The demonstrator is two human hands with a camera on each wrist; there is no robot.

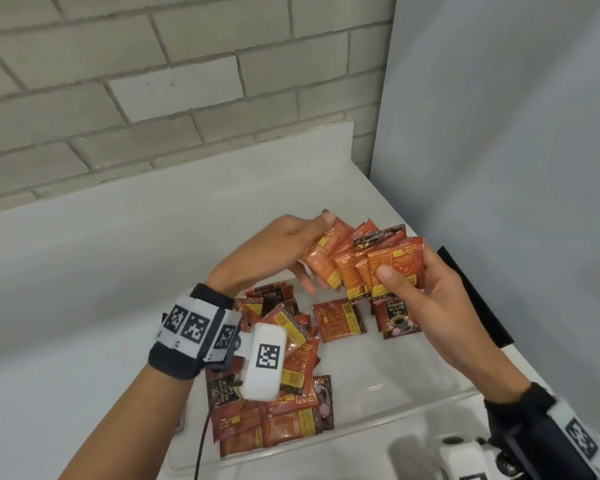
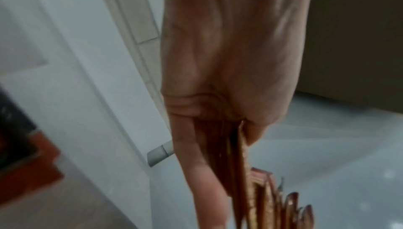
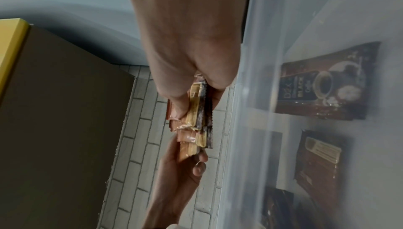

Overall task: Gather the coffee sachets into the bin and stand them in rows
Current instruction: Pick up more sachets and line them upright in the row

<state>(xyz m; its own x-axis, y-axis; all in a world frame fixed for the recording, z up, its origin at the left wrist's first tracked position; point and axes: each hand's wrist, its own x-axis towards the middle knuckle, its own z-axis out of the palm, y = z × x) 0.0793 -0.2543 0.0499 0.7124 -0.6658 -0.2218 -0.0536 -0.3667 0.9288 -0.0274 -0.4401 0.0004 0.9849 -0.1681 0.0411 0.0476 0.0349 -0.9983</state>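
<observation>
Lying loose in the clear plastic bin (image 1: 388, 415): red-brown foil coffee sachets (image 1: 284, 407). Above, left hand (image 1: 271, 252) and right hand (image 1: 426, 299) grip a fanned sachet stack (image 1: 364, 261).

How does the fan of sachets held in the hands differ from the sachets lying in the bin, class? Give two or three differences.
The held fan of sachets is raised above the clear bin, gripped by the left hand and right hand; the loose sachets lie flat on the bin's floor, untouched. The fan overlaps in one line; the loose ones lie scattered at mixed angles. Both share red-orange packaging.
</observation>
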